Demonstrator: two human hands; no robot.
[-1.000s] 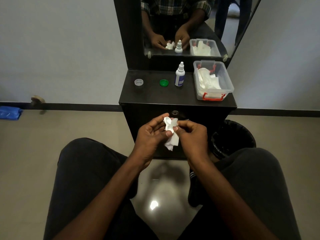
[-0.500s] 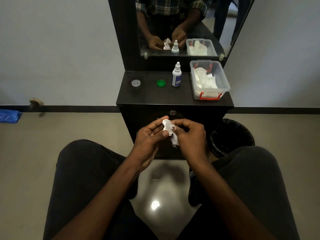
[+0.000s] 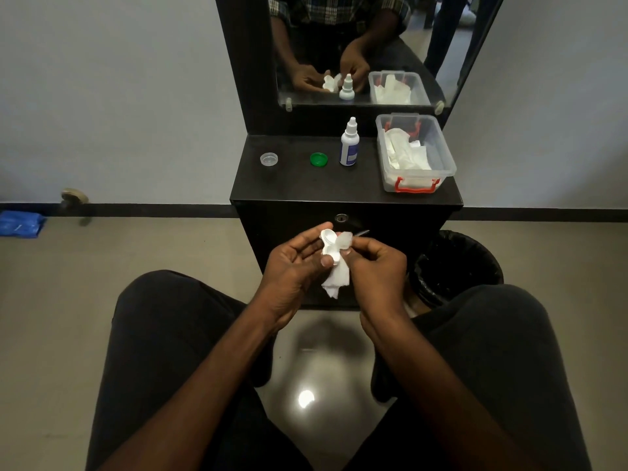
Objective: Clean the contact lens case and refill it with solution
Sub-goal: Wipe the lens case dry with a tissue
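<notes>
A white contact lens case (image 3: 329, 245) is held in my left hand (image 3: 295, 266) between thumb and fingers, above my lap in front of the cabinet. My right hand (image 3: 377, 266) pinches a white tissue (image 3: 338, 277) that touches the case and hangs below it. One round well of the case shows, open, at the top. On the black cabinet top (image 3: 299, 185) stand a white solution bottle (image 3: 349, 144), a green cap (image 3: 318, 159) and a clear cap (image 3: 268, 159).
A clear plastic box (image 3: 416, 154) with red clips holds white tissues at the cabinet's right end. A black-lined waste bin (image 3: 455, 266) stands on the floor to the right of my hands. A mirror (image 3: 353, 49) rises behind the cabinet.
The tissue has shifted off the top of the case, so the case's white well now shows. Both hands stay together in the same place.
</notes>
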